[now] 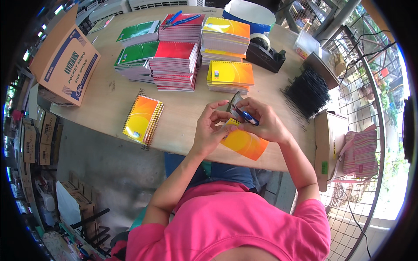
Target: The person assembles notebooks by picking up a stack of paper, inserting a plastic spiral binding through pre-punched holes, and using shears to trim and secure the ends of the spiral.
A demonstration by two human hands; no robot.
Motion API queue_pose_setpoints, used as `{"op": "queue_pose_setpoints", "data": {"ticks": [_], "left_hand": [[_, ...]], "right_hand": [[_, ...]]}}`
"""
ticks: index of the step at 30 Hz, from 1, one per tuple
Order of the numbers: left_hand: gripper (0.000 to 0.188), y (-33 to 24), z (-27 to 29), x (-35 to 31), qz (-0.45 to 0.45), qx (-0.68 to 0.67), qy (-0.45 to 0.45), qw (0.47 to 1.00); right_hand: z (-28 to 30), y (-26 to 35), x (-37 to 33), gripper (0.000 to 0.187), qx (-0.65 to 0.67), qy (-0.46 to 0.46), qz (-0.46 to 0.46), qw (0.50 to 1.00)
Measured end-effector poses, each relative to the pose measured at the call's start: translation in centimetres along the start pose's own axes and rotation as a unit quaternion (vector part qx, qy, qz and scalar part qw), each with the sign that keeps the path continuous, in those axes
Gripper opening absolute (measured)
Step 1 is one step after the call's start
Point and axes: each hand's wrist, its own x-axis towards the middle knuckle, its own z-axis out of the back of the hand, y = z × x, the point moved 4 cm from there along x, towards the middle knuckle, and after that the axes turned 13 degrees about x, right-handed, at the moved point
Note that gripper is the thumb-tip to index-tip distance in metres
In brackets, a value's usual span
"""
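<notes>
A yellow-orange memo notebook [246, 142] is tilted over the table's front edge. Its bound end is pinched between the thumb and fingers of my left hand [210, 129]. My right hand [264, 119] is closed around small blue-handled pliers [249, 117], with the tool's jaws pointing at my left fingertips, close to the notebook's binding. Fingers partly hide the coil end. Just beyond the hands lies a small dark and silvery object [235, 99], its kind unclear. To the left rests a short stack of coil-bound yellow notebooks [143, 118].
Stacks of green [137, 54], red [175, 58] and yellow notebooks [230, 74] stand at the back. Two blue-handled tools [180, 21] lie on the red ones. A tape dispenser [267, 56], black coils [307, 91] and a cardboard box [65, 61] flank them.
</notes>
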Motion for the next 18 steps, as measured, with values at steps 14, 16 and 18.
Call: {"op": "queue_pose_setpoints", "data": {"ticks": [14,16,18], "left_hand": [[0.078,-1.0,-0.2,0.1,0.035,0.007,-0.017,0.999],[0.08,-1.0,0.2,-0.2,0.051,0.015,-0.015,0.998],[0.08,-1.0,0.6,-0.3,0.065,0.03,-0.015,0.997]], "right_hand": [[-0.5,-0.1,0.0,0.05,0.09,-0.031,-0.034,0.995],[-0.1,1.2,-0.3,0.05,-0.052,-0.055,-0.073,0.994],[0.3,2.7,-0.3,0.05,-0.194,-0.052,-0.029,0.979]]}}
